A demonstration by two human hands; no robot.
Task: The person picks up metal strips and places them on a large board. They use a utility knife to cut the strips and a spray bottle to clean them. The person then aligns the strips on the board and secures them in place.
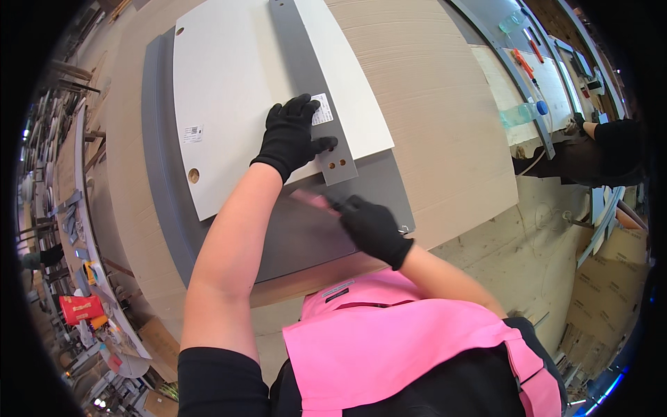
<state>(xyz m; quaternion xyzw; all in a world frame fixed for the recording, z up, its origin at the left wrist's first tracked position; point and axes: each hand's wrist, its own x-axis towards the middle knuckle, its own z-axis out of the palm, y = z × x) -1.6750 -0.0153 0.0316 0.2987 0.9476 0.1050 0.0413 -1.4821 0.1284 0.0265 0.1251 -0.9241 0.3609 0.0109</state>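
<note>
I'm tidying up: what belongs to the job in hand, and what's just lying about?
Job: grey strip under left hand; blurred item in right hand; white panel; grey panel; cardboard.

Lying about, apparently: blue-capped bottle; red package; orange item.

We see a narrow grey strip (304, 66) with round holes lying on a white panel (229, 90), its near end overhanging, beside a blurred pinkish object (310, 199).

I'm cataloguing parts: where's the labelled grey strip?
In the head view, the grey strip lies over the right half of the white panel, under the left hand.
</note>
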